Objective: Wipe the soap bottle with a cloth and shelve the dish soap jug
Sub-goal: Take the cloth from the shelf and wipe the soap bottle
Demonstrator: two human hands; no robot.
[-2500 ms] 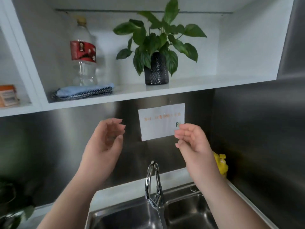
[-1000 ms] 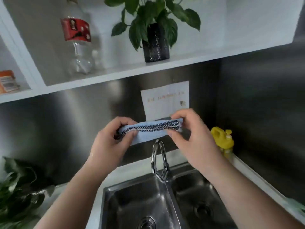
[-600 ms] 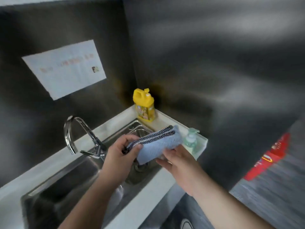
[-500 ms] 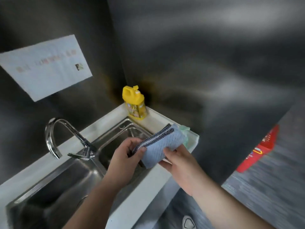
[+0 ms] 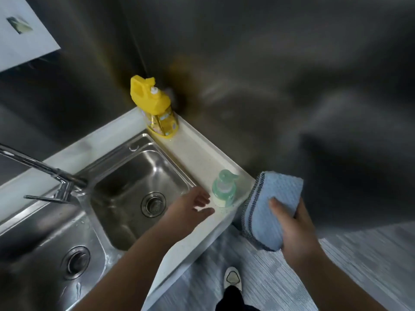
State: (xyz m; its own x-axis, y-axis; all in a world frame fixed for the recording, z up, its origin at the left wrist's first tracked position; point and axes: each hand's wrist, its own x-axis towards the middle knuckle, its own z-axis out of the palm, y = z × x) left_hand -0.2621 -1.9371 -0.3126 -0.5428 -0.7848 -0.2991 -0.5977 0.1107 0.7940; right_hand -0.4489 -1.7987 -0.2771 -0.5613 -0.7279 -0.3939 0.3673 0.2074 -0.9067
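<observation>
One shoe [image 5: 233, 277] on grey floor, nearest. Right hand [image 5: 296, 230] grips one folded blue cloth [image 5: 270, 207], fingers wrapped round it, off the counter's end. Left hand [image 5: 190, 208] spread wide, empty, just beside one green pump soap bottle [image 5: 224, 190] on the white counter [image 5: 202, 153]; contact unclear. Two sink basins [image 5: 125, 176], two drains, one faucet [image 5: 45, 173]. One yellow dish soap jug [image 5: 155, 106] upright in the far corner, label print unreadable. One paper notice [image 5: 20, 34] on the steel wall, writing illegible.
</observation>
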